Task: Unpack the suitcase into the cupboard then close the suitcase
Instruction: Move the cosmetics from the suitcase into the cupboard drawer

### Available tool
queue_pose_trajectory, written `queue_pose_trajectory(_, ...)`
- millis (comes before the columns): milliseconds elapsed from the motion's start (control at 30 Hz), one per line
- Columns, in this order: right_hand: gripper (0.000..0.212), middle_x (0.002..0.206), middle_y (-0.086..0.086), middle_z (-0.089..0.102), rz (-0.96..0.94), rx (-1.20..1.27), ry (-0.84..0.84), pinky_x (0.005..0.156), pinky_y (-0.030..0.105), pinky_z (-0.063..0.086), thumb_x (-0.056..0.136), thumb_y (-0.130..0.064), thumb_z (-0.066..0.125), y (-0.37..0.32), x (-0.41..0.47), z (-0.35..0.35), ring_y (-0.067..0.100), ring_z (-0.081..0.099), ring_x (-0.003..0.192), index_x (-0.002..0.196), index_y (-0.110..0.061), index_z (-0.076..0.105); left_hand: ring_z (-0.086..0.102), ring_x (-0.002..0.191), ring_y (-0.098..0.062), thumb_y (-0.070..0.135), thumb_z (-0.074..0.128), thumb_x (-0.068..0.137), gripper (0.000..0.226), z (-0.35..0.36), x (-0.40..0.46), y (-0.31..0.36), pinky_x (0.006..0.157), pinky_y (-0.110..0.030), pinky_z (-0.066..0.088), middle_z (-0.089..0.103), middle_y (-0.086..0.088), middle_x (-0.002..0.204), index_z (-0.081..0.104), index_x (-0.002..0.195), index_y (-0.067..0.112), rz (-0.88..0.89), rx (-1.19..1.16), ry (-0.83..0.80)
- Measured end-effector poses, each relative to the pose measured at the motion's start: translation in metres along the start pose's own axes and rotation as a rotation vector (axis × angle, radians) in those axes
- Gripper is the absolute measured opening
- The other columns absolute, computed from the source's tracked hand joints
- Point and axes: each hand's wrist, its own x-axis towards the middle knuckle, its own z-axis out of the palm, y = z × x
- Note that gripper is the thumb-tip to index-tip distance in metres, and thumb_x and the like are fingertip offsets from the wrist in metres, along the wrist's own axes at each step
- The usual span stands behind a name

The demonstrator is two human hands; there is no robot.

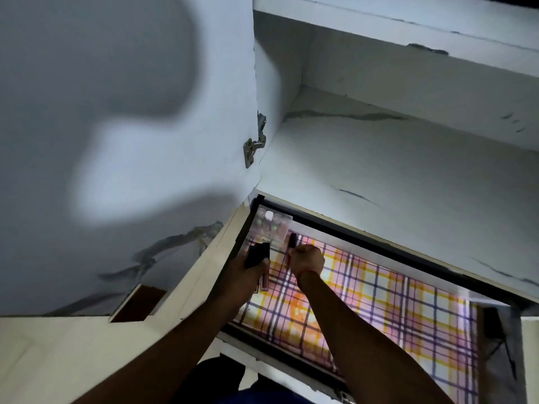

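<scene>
Both my hands reach down into an open cupboard drawer [361,237] lined with a pink, yellow and purple checked sheet [393,304]. My left hand [248,271] grips a small black item [257,255] at the drawer's far left. My right hand [306,259] is a fist round a thin dark item with a black cap [292,239] and a red part below. A clear packet of small round things [271,221] lies in the drawer's far left corner, just beyond both hands. A pink tube [264,282] lies under my left hand. The suitcase is out of view.
The white marbled cupboard door [125,126] stands open on the left, on a metal hinge [253,147]. Above the drawer is a white marbled shelf [393,164], with another shelf [408,30] higher up. A dark object [493,322] sits at the drawer's right end.
</scene>
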Motion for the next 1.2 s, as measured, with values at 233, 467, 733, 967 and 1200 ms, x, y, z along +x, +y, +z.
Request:
queue_pose_trajectory(233, 0.020, 0.080, 0.006, 0.072, -0.067, -0.075, 0.017, 0.063, 0.016, 0.035, 0.090, -0.020, 0.061, 0.000, 0.004, 0.012, 0.018, 0.064, 0.077, 0.080, -0.010, 0.076, 0.056, 0.078, -0.013, 0.020, 0.060, 0.095, 0.026, -0.008, 0.014, 0.003, 0.061, -0.023, 0.043, 0.063, -0.008, 0.086, 0.063, 0.116, 0.006, -0.023, 0.008, -0.023)
queue_pose_trajectory(467, 0.021, 0.073, 0.005, 0.062, -0.061, -0.023, 0.030, 0.058, 0.013, 0.034, 0.092, -0.005, 0.056, -0.008, 0.003, 0.011, 0.014, 0.057, 0.073, 0.086, -0.001, 0.075, 0.056, 0.069, -0.012, 0.021, 0.060, 0.094, 0.018, -0.010, 0.020, 0.001, 0.060, -0.024, 0.042, 0.061, -0.002, 0.077, 0.065, 0.106, 0.008, -0.033, 0.026, -0.059)
queue_pose_trajectory(733, 0.027, 0.062, 0.001, 0.060, -0.066, 0.048, 0.001, 0.042, 0.003, 0.033, 0.091, -0.004, 0.055, -0.010, 0.004, 0.007, 0.014, 0.060, 0.063, 0.072, -0.004, 0.075, 0.063, 0.081, -0.016, 0.026, 0.062, 0.093, 0.019, -0.007, 0.017, 0.004, 0.070, -0.030, 0.050, 0.067, -0.004, 0.091, 0.064, 0.109, 0.016, -0.033, 0.023, -0.101)
queue_pose_trajectory(967, 0.031, 0.082, 0.013, 0.069, -0.028, 0.483, -0.393, 0.064, 0.030, 0.053, 0.094, -0.027, 0.059, 0.010, -0.028, -0.014, 0.022, 0.065, 0.074, 0.094, 0.002, 0.069, 0.064, 0.089, -0.020, 0.030, 0.063, 0.093, 0.022, -0.002, 0.018, 0.006, 0.080, -0.036, 0.052, 0.069, -0.003, 0.092, 0.068, 0.108, 0.015, 0.012, 0.112, -0.117)
queue_pose_trajectory(1200, 0.009, 0.084, 0.007, 0.068, -0.132, 0.542, -0.452, 0.060, 0.027, 0.055, 0.090, -0.004, 0.063, 0.018, -0.045, -0.039, 0.012, 0.068, 0.074, 0.098, 0.000, 0.065, 0.065, 0.068, -0.020, 0.025, 0.067, 0.088, 0.016, 0.012, 0.020, 0.002, 0.068, -0.034, 0.052, 0.068, -0.005, 0.069, 0.068, 0.077, 0.013, 0.083, 0.336, -0.155)
